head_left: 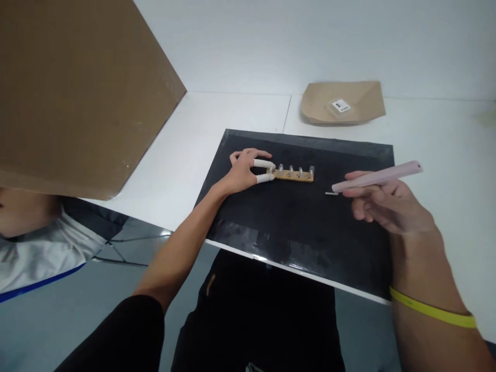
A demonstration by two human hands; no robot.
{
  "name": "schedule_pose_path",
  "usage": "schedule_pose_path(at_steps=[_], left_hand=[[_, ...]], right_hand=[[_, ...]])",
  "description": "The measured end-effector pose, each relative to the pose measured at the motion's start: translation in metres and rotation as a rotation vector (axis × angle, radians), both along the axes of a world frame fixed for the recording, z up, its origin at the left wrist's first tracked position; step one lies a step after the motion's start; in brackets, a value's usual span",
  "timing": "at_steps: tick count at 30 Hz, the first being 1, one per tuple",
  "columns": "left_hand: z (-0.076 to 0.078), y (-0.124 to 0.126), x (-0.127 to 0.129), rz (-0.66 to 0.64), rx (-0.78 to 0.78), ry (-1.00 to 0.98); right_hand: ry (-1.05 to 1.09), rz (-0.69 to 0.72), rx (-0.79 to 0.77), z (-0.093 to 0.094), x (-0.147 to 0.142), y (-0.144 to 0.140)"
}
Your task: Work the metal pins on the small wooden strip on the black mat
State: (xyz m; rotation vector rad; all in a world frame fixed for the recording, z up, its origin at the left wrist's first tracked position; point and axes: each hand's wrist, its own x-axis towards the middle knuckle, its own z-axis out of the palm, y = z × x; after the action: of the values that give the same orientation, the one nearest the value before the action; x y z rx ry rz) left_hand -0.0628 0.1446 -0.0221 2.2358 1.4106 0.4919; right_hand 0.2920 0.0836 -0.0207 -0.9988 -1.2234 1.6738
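**A Small Board Is Held, a Pink Tool Is Pointed**

A small tan board (293, 175) with four little shiny posts on top is seen just above the middle of the frame. It lies flat on a black mat (294, 232). The left end of the board is pinched by the left hand (245, 169) — two fingers with white covers (264, 179) are closed on it, one at the far edge and one at the near edge. The other fingers are spread on the mat.

A long pink tool (377, 176) is gripped by the right hand (382, 204) at the right of the frame, with the fingers curled around it. Its thin metal tip is pointed left and is held near the right end of the board — a gap is seen between them. A yellow band (432, 310) is worn on the right wrist.

A brown paper tray (343, 102) with a white label is seen on the white table (434, 134), up and to the right. A big brown cardboard sheet (73, 88) fills the upper left.
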Motion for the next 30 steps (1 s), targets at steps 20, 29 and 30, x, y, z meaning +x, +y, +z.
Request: schedule_pose_path(at_steps=[20, 29, 30], left_hand=[[-0.0075, -0.0008, -0.0008, 0.037, 0.027, -0.032], [-0.0088, 0.0010, -0.0010, 0.035, 0.023, -0.048], [-0.0083, 0.0005, -0.0005, 0.039, 0.020, -0.055]], right_hand=[[-0.009, -0.189, -0.009, 0.0015, -0.0058, 0.0005], [-0.011, -0.245, -0.036, 0.0021, -0.0078, 0.0015], [-0.018, -0.238, -0.038, 0.0026, -0.0079, 0.0017]])
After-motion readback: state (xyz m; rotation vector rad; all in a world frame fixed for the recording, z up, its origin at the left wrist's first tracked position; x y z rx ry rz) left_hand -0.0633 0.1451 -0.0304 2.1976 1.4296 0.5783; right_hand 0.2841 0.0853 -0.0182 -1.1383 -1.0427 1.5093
